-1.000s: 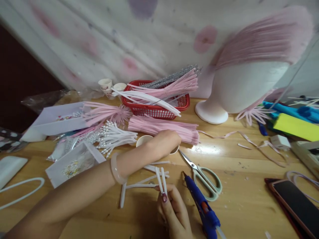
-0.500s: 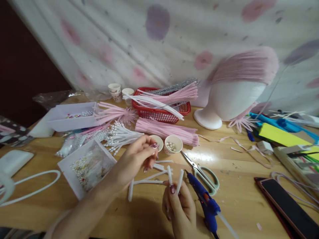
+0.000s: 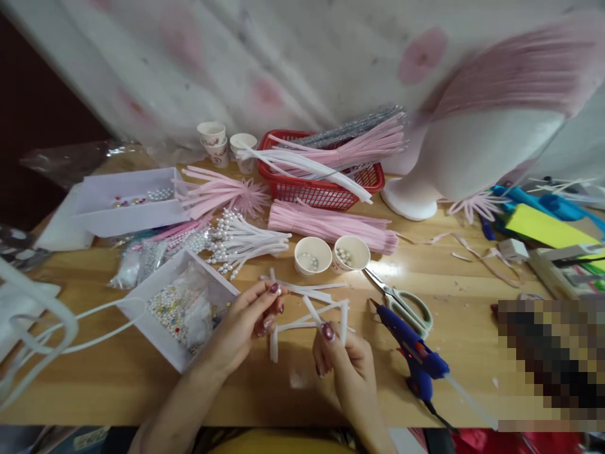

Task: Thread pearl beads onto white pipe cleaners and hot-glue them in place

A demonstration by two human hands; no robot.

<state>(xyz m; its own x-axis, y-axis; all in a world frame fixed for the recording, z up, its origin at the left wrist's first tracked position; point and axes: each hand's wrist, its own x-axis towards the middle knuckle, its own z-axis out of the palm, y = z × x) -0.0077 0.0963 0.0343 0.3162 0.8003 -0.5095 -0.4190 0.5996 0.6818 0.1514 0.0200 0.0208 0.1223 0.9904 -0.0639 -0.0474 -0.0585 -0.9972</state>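
My left hand (image 3: 246,321) is closed in a pinch on a small pearl bead (image 3: 278,291), left of the middle of the table. Facing it, my right hand (image 3: 347,362) is closed on a bent white pipe cleaner (image 3: 312,311), whose short ends stick up past the thumb. More cut white pipe cleaners (image 3: 307,290) lie on the wood between and behind the hands. Beyond them stand two paper cups, the left one (image 3: 301,268) and the right one (image 3: 355,267), with pearl beads inside.
A blue glue gun (image 3: 413,343) and scissors (image 3: 411,312) lie to the right. At the left sits a white bead tray (image 3: 135,318). Pink pipe cleaners (image 3: 331,227), a red basket (image 3: 312,194) and a white foam head (image 3: 491,151) stand farther back. White loops (image 3: 101,309) rise at far left.
My left hand has drawn back from the cups towards me, pinching a bead. My right hand still grips the pipe cleaner, its ends tilted farther left. The view has tipped downward.
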